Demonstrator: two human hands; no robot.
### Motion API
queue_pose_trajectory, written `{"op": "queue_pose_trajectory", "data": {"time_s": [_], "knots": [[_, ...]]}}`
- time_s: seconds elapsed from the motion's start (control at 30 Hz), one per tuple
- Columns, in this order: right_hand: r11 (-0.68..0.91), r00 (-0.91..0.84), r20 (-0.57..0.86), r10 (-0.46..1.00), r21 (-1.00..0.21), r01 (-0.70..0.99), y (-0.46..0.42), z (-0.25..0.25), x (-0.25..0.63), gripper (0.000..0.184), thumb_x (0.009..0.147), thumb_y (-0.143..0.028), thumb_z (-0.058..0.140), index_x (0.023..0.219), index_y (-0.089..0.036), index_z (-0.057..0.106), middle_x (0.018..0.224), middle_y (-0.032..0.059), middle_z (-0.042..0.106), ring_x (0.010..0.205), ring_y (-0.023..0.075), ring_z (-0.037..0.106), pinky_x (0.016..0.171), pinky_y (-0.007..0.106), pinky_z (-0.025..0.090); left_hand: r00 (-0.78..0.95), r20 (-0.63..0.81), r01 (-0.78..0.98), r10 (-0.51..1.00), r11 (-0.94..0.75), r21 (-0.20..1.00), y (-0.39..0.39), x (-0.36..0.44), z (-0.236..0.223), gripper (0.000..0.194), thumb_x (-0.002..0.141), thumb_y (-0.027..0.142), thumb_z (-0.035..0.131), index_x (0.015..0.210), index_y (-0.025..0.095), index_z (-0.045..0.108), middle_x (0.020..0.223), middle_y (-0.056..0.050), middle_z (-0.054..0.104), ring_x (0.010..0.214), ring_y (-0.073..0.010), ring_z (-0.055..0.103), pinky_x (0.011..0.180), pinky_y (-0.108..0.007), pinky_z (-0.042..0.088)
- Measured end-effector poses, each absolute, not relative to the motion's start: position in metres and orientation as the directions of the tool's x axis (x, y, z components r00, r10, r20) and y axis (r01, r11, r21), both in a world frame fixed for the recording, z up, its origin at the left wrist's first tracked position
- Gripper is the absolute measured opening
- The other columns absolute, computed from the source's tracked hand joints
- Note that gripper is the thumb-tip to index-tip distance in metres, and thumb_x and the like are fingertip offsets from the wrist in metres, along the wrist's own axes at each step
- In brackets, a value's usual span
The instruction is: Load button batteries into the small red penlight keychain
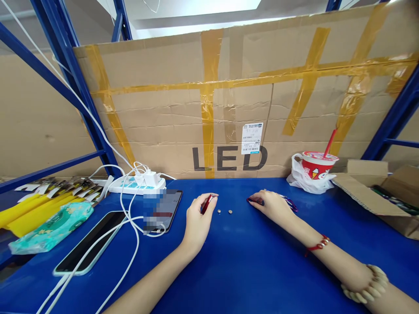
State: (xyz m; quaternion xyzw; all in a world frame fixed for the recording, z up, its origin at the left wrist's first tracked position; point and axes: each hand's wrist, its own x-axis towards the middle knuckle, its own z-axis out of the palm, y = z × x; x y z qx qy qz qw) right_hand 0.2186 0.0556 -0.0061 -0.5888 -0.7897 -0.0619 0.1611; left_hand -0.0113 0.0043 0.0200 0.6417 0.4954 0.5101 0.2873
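A blue table (248, 270) bears both hands. The left hand (196, 218) pinches a small red case (207, 204); the right hand (273, 205) lies curled over purple pieces (291, 204). Two button cells (224, 211) sit between; a fingertip pinch suits them best.

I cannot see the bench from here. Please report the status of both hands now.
Left hand pinches small red piece. Right hand rests on purple piece. Two button cells lie between.

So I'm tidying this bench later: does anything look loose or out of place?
Two small round cells lie loose on the blue table between the left hand and right hand. White cables trail across a phone.
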Motion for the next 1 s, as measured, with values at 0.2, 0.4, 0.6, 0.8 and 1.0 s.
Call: {"op": "queue_pose_trajectory", "data": {"time_s": [0.2,0.4,0.6,0.8,1.0], "knots": [[0.154,-0.122,0.339,0.933,-0.069,0.986,0.053,0.001,0.229,0.019,0.082,-0.022,0.049,0.084,-0.023,0.067,0.086,0.0039,0.066,0.080,0.0210,0.062,0.061,0.028,0.046,0.078,0.244,0.338,0.967,-0.256,0.906,0.009,-0.013,0.018,0.032,0.085,0.039,0.039,0.099,0.020,0.061,0.090,-0.003,0.057,0.069,-0.0106,0.054,0.065,-0.021,0.042],[0.185,-0.130,0.323,0.937,-0.145,0.972,0.062,-0.010,0.241,0.010,0.071,-0.021,0.060,0.072,-0.025,0.068,0.076,0.0005,0.068,0.071,0.0193,0.063,0.053,0.024,0.043,0.113,0.128,0.294,0.985,-0.156,0.943,0.008,-0.007,0.011,0.028,0.082,0.033,0.043,0.100,0.018,0.058,0.090,-0.005,0.056,0.073,-0.0112,0.054,0.061,-0.019,0.042],[0.244,-0.165,0.263,0.951,-0.301,0.922,0.060,-0.009,0.232,0.010,0.072,-0.025,0.057,0.070,-0.025,0.067,0.068,-0.0012,0.067,0.063,0.0152,0.063,0.047,0.021,0.041,0.152,0.037,0.227,0.988,-0.071,0.971,0.003,0.000,0.009,0.027,0.081,0.033,0.045,0.099,0.016,0.057,0.082,-0.004,0.055,0.064,-0.0089,0.052,0.052,-0.017,0.039],[0.189,-0.138,0.180,0.974,-0.307,0.933,0.055,-0.002,0.228,0.012,0.072,-0.035,0.057,0.071,-0.028,0.067,0.073,-0.0035,0.067,0.071,0.0171,0.062,0.052,0.023,0.041,0.107,0.059,0.203,0.992,-0.080,0.976,0.003,0.002,0.008,0.023,0.081,0.025,0.044,0.094,0.014,0.058,0.074,-0.002,0.053,0.057,-0.0073,0.049,0.051,-0.017,0.038],[0.066,-0.005,0.170,0.985,-0.359,0.931,0.053,0.006,0.219,0.018,0.072,-0.041,0.056,0.077,-0.027,0.067,0.074,0.0013,0.067,0.072,0.0200,0.060,0.056,0.028,0.040,0.090,0.175,0.325,0.980,-0.195,0.925,0.001,0.005,-0.001,0.020,0.080,0.026,0.044,0.089,0.018,0.060,0.079,-0.002,0.060,0.063,-0.0113,0.053,0.059,-0.021,0.042]]}}
